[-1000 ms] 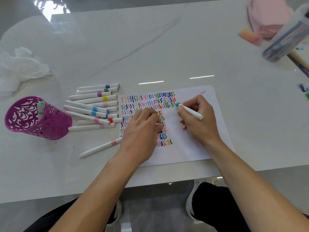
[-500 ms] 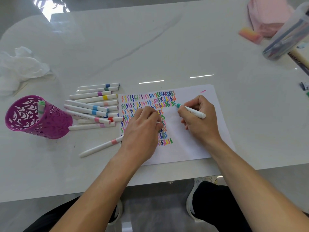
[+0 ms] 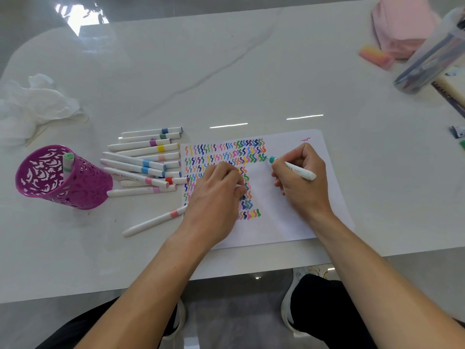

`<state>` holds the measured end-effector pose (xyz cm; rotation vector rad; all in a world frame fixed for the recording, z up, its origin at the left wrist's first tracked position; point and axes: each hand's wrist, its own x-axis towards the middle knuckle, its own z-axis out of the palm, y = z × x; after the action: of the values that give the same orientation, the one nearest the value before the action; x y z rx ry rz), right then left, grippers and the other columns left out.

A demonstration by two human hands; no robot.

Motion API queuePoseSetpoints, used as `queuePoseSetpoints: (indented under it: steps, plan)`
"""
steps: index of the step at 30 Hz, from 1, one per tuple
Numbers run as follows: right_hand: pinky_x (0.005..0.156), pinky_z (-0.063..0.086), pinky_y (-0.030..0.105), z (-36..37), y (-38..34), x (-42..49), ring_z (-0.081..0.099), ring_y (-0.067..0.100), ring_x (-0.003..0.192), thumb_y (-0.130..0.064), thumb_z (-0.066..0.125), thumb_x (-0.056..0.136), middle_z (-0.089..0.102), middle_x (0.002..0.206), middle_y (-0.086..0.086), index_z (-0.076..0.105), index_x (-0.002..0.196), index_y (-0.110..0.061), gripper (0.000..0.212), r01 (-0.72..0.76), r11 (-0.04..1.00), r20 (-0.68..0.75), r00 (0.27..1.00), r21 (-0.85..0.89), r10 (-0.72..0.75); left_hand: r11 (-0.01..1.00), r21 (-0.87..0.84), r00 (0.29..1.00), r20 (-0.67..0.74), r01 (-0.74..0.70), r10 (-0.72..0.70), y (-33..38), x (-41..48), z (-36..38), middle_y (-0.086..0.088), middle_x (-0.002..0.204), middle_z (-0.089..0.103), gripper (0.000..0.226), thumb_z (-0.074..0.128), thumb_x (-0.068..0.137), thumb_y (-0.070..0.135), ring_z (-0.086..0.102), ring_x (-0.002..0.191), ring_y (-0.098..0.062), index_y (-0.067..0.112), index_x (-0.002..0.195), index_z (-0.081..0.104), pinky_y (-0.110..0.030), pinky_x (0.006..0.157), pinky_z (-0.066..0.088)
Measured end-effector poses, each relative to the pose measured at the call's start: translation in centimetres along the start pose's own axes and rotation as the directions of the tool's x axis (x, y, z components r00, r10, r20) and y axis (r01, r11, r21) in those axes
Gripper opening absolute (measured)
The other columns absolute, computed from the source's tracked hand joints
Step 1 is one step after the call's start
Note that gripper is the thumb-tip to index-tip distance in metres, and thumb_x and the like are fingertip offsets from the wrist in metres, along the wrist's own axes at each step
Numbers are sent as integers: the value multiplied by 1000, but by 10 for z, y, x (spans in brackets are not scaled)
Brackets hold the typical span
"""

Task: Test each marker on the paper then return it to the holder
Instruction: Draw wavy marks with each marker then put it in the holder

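Barely any shift since the earlier frames: teal marker (image 3: 293,168) tip stays at the right end of the second squiggle row, its back end swung slightly further right.

Right hand (image 3: 302,187): fingers curled round the teal marker in a writing grip, tip on the paper (image 3: 276,222), barrel slanting down to the right.

Left hand (image 3: 216,197): fingers curled, resting on the squiggle rows and pinning the sheet. A thin white piece shows between thumb and forefinger, probably the cap (image 3: 237,185), though mostly hidden.

Paper lies flat on the white table (image 3: 226,71), left part filled with rows of coloured squiggles, one pink mark near its top right corner.

Loose markers (image 3: 148,157): a heap of white barrels with coloured bands just left of the paper. A pink-banded marker (image 3: 156,220) lies apart, nearer the table edge, its end under the left hand.

Purple holder (image 3: 85,187) stands left of the heap, tilted in this view; one green marker (image 3: 67,163) inside.

Crumpled tissue (image 3: 32,104) far left. Pink cloth (image 3: 402,23) and clear case (image 3: 432,56) far right.
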<state>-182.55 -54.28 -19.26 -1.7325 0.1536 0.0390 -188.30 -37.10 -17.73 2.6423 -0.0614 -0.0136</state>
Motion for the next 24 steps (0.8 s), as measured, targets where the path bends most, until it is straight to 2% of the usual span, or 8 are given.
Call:
queuePoseSetpoints:
  steps: [4,6,8,12,15,19,21,24]
  plan:
    - [49,45,32,-2,-7,-1,61,28,62,-32,68,73,67,79,20,54,81,-23,19,39,999,-14,999,20,-39,999,-41,1000,-28,-2,1,2,-2,-4,3,117,59,10,61,99,18,49,111,-16,12,103,69,-23,94,38]
    - [54,48,44,-3,-11,-2,58,34,65,-30,68,74,65,81,22,54,83,-22,18,63,998,-15,998,32,-62,998,-64,999,-40,9,-11,3,-2,-6,3,117,60,10,62,99,18,49,110,-13,12,103,69,-15,91,31]
    - [58,50,49,-2,-14,-2,56,31,67,-28,69,75,63,78,18,55,85,-22,17,80,996,-2,997,49,-80,997,-82,999,-47,12,-16,5,-3,-8,5,118,61,10,62,99,19,50,110,-12,14,103,69,-11,90,28]
    - [61,51,41,0,-18,-5,59,16,69,-23,71,80,63,77,-5,63,90,-26,13,91,994,43,995,54,-94,995,-102,997,-78,17,-25,7,-3,-11,9,118,60,11,63,98,23,50,110,-7,19,107,69,-7,87,30]
    - [60,49,37,3,-21,-6,57,14,67,-17,71,83,63,75,-2,69,93,-21,10,98,994,77,992,53,-102,989,-143,992,-109,46,-62,8,-3,-13,15,107,58,13,64,98,29,48,101,-1,24,108,70,-5,80,29]
    - [63,47,32,5,-25,-7,57,13,64,-19,70,84,67,75,3,75,94,-17,12,70,995,93,993,74,-77,957,-241,978,-84,164,-189,10,-3,-15,27,76,59,17,61,97,45,58,68,9,36,108,71,-4,60,35]
    - [62,47,30,5,-26,-7,56,12,65,-21,69,85,67,75,3,76,95,-17,13,66,995,106,992,76,-74,914,-332,968,-17,231,-251,11,-2,-16,21,71,68,16,60,97,48,62,65,9,37,104,70,-3,55,40]
    - [58,46,22,6,-27,-10,58,10,66,-25,65,90,66,72,-6,74,97,-12,17,79,993,115,989,88,-89,853,-423,950,75,305,-303,12,-1,-15,19,71,71,11,60,97,46,63,68,14,37,97,66,-2,53,42]
